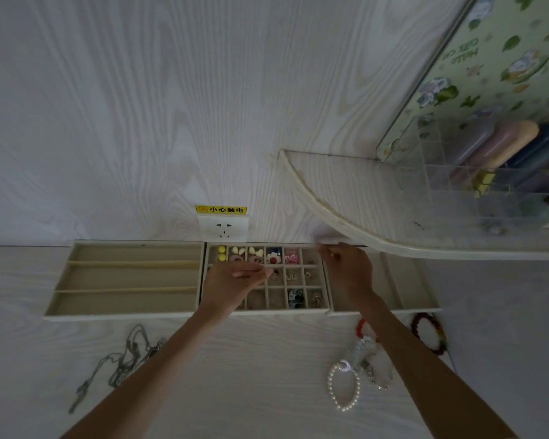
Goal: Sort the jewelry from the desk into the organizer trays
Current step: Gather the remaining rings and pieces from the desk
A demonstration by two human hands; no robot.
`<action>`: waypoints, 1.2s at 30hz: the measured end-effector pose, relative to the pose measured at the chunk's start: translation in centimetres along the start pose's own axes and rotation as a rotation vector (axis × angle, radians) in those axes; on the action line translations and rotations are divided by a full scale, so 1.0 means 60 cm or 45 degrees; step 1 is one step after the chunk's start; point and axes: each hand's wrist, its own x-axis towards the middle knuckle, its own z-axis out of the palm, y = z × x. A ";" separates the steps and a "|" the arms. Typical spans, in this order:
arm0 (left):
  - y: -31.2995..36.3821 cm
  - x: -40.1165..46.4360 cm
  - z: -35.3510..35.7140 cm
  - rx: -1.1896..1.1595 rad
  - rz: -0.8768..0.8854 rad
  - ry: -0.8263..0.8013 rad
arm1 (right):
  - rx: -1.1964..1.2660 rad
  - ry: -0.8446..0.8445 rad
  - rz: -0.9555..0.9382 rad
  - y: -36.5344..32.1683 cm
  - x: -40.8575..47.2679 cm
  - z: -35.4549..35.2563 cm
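Three beige organizer trays stand in a row against the wall. The middle grid tray (325,307) holds small earrings and charms in several cells. My left hand (235,280) hovers over its left cells, fingers pinched together; what it pinches is too small to tell. My right hand (346,270) rests on the far corner between the grid tray and the right tray (425,299), fingers bent. The left tray (124,277) has three long slots with nothing in them. On the desk lie silver chains (127,359), a pearl bracelet (343,388), pale bead bracelets (366,359) and a dark red bracelet (430,334).
A wall socket (223,229) with a yellow warning label sits just behind the trays. A curved white shelf (346,213) overhangs the right tray, carrying a clear acrylic organizer (476,191). A floral-patterned panel (504,58) rises at the upper right.
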 end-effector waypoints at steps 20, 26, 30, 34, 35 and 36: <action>0.065 -0.025 0.066 -0.064 -0.290 -0.305 | 0.493 0.015 -0.091 -0.057 -0.134 -0.054; 0.062 -0.033 0.076 -0.018 -0.187 -0.336 | 0.539 -0.057 0.023 -0.050 -0.138 -0.062; 0.061 -0.038 0.081 0.003 -0.112 -0.367 | 0.679 -0.080 0.207 -0.050 -0.134 -0.064; 0.059 -0.041 0.088 0.009 -0.021 -0.375 | 0.743 -0.076 0.352 -0.047 -0.123 -0.064; 0.060 -0.041 0.089 -0.004 -0.004 -0.384 | 0.778 -0.076 0.392 -0.048 -0.121 -0.063; 0.061 -0.041 0.089 -0.033 0.001 -0.402 | 0.832 -0.074 0.434 -0.048 -0.120 -0.061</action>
